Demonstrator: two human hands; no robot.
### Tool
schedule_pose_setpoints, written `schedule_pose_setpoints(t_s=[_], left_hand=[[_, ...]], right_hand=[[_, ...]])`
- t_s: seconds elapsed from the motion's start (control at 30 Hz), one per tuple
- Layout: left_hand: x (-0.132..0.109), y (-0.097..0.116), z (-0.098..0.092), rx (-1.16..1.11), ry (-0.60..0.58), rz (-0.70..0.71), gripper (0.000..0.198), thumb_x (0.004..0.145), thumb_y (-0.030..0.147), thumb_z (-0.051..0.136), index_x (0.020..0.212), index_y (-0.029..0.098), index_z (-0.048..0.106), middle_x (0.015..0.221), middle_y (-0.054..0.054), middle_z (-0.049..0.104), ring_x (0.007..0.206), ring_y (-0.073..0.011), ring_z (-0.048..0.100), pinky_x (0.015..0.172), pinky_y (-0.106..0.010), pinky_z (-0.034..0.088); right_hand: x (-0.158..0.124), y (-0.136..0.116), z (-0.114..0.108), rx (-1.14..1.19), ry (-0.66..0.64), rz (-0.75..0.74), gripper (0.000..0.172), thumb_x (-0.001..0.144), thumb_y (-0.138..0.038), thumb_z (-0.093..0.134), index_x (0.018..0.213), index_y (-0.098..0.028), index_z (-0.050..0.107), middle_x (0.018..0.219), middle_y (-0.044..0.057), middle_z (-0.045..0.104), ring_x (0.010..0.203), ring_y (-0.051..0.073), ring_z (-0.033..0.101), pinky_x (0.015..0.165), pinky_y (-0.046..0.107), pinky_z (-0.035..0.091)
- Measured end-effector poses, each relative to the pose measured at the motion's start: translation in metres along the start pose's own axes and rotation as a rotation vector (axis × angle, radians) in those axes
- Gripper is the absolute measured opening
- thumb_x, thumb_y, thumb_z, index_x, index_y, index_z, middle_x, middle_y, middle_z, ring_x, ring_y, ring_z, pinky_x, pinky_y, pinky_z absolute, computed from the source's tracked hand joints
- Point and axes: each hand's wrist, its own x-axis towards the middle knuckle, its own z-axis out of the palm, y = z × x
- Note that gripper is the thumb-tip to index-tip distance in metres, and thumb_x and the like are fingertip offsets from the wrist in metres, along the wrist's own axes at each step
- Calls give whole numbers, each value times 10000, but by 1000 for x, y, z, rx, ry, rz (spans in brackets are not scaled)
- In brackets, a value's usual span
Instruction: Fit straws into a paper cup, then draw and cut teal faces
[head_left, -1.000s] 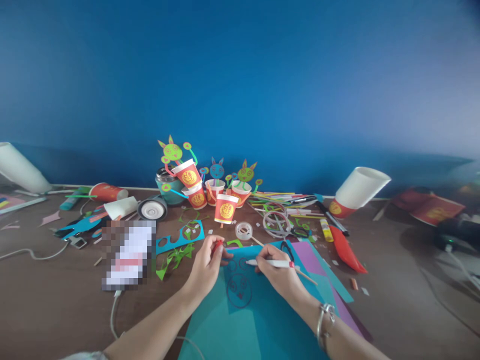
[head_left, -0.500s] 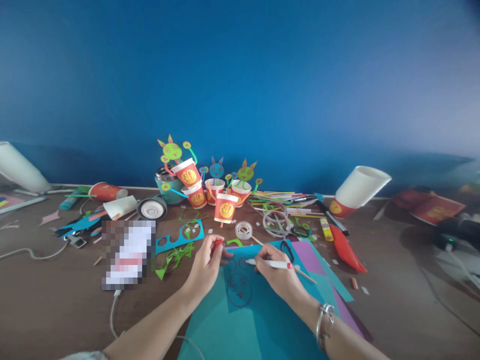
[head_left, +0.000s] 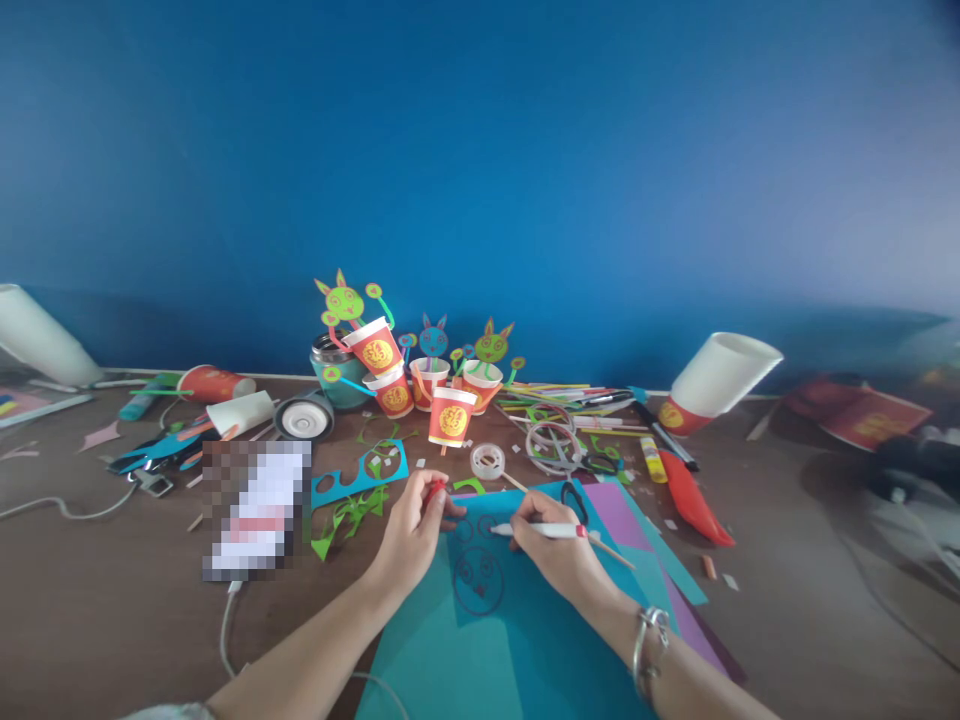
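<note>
My right hand (head_left: 547, 535) is closed round a white marker (head_left: 544, 530) with a red end. Its tip meets a small circle drawn on the blue paper (head_left: 570, 620). Below that circle, a larger round face drawing (head_left: 478, 582) with eyes and a nose shows on the same sheet. My left hand (head_left: 417, 515) rests at the paper's upper left edge, pinching a small red marker cap (head_left: 436, 489). Partly behind my right hand lie a thin wooden stick (head_left: 611, 550) and the black handle of a pair of scissors (head_left: 574, 500).
Paper cups with animal faces (head_left: 390, 385) stand at the back beside a thermos (head_left: 330, 375). A tape roll (head_left: 487, 461), green paper scraps (head_left: 352, 515), a glue stick (head_left: 652, 460) and a red pouch (head_left: 697, 500) surround the paper. Stacked cups (head_left: 720, 380) lean at right.
The marker tip has shifted very slightly left and down within the small circle. My left hand stays in place.
</note>
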Motion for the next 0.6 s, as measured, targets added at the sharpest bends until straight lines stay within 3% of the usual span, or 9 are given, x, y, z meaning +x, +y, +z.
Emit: schedule_pose_setpoints(t_s=[0.6], left_hand=[[0,1,0,-16,12,-2,300,857,470,479,986,199,493,772,-19,586,802,-242,674,640,-349,562]], right_hand=[[0,-4,-1,-20,-4,9,139,731,-239,515,601,-205,482,520,-34,561,456,105,405,417,216,272]])
